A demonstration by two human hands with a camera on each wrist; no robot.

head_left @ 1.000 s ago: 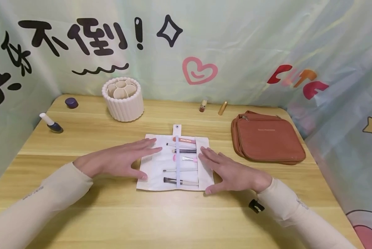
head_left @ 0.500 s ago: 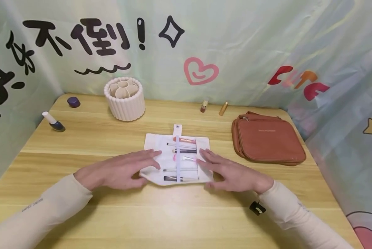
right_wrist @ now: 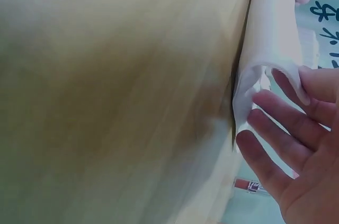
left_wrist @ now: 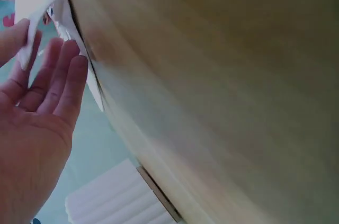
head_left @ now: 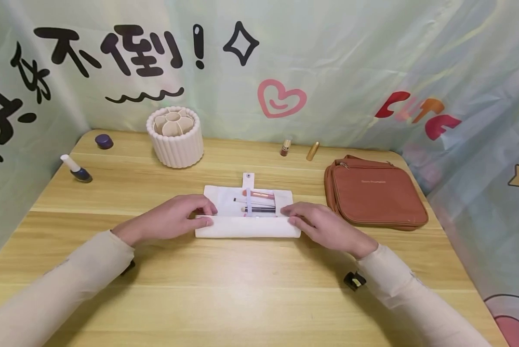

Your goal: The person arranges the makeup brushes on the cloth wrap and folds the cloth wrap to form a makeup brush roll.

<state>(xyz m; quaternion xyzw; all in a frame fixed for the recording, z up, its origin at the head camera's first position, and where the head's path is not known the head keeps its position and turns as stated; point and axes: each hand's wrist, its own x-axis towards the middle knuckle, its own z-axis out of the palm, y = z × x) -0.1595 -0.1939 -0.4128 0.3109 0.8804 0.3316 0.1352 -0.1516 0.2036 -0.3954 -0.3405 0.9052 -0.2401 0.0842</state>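
A white cloth makeup brush roll (head_left: 247,228) lies mid-table, its near side folded over toward the back. Several brushes (head_left: 259,194) show in its uncovered far part, beneath a pale elastic band (head_left: 249,201); the nearer ones are hidden by the fold. A snap tab (head_left: 248,179) sticks out at the far edge. My left hand (head_left: 166,218) pinches the left end of the folded edge between thumb and forefinger, other fingers loose in the left wrist view. At the opposite end, my right hand (head_left: 330,227) pinches the same edge; in the right wrist view the cloth (right_wrist: 270,38) curls over in an arch.
Behind the roll stand a ridged off-white holder (head_left: 176,140), a small bottle (head_left: 285,148) and a gold tube (head_left: 313,151). A brown zipped case (head_left: 377,195) lies to the right. Far left are a dark blue nail polish bottle (head_left: 78,169) and a purple round jar (head_left: 104,141).
The roll's near edge has been lifted and folded away from me, covering the nearer brushes. Both hands went from spread fingers at the sides to pinching the folded edge.
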